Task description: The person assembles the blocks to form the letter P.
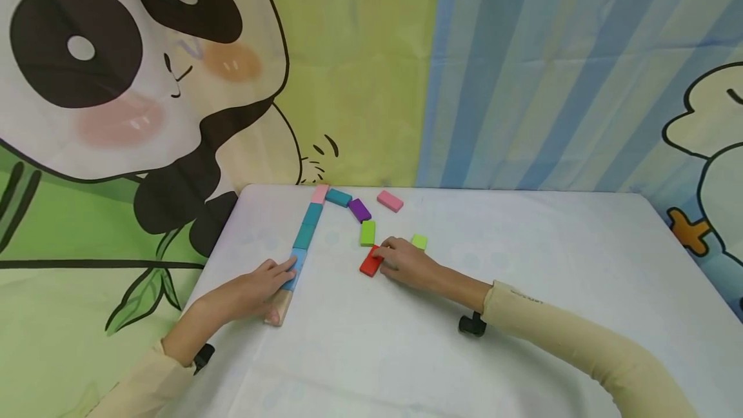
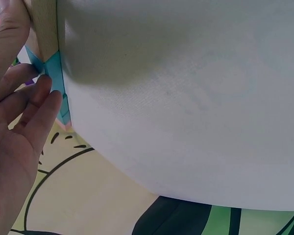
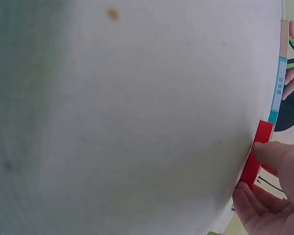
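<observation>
Right hand [image 1: 406, 263] pinches flat red rectangular block [image 1: 369, 262] lying on white cloth-covered worktop [image 1: 522, 315]. Lime green block [image 1: 367, 233] just at its 12 o'clock, small green block [image 1: 419, 241] near hand's 1 o'clock. Left hand [image 1: 255, 289], fingers straight, presses light blue block [image 1: 296, 268] and plain wooden block [image 1: 279, 308] ending a block row, well apart at red block's 9 o'clock.

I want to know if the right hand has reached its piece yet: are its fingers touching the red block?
Touching. The right wrist view shows the right hand's fingers lying on the red block, thumb at its lower end; the head view agrees.
</observation>
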Demonstrator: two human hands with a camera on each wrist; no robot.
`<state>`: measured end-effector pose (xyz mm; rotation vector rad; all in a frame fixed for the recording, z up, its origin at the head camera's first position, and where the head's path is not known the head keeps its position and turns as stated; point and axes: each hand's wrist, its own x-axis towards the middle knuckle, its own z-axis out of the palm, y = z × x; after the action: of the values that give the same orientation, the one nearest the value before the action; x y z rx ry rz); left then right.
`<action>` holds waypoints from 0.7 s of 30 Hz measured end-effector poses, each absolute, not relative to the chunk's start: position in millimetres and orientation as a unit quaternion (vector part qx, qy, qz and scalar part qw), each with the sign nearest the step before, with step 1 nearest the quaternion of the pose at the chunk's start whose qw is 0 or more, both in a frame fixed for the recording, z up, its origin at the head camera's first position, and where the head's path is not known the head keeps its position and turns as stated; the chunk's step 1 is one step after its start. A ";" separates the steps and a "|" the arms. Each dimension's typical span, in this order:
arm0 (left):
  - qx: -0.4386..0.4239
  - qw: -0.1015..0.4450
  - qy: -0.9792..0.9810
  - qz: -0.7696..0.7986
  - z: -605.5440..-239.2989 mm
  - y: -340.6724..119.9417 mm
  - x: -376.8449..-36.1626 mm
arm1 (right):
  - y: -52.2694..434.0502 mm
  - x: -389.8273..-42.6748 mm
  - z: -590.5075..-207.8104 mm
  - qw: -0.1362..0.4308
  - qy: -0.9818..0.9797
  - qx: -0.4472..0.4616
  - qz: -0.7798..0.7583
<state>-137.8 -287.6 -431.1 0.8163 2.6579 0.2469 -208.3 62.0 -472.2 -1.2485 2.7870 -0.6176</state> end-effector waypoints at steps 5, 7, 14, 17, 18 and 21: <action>0.287 0.176 0.938 0.082 -432.9 -287.3 -137.2 | 61.2 -206.5 -469.1 0.009 0.884 -0.417 -0.210; 0.286 0.176 0.938 0.081 -433.2 -287.3 -137.2 | 61.0 -205.6 -467.8 0.007 0.882 -0.421 -0.211; 0.297 0.164 0.938 0.074 -432.5 -287.4 -137.1 | 61.0 -204.9 -467.7 -0.005 0.881 -0.420 -0.217; 0.299 0.163 0.937 0.075 -432.1 -287.4 -137.1 | 61.4 -205.4 -469.2 -0.011 0.881 -0.420 -0.216; 0.300 0.162 0.937 0.075 -432.1 -287.4 -137.0 | 61.6 -205.5 -469.8 -0.012 0.881 -0.421 -0.216; 0.303 0.157 0.937 0.071 -432.1 -287.6 -136.9 | 62.2 -205.8 -470.7 -0.017 0.880 -0.424 -0.212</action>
<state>-136.9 -287.6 -432.1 0.8666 2.6816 0.2025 -205.8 62.2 -470.7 -1.3478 2.7952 -0.6745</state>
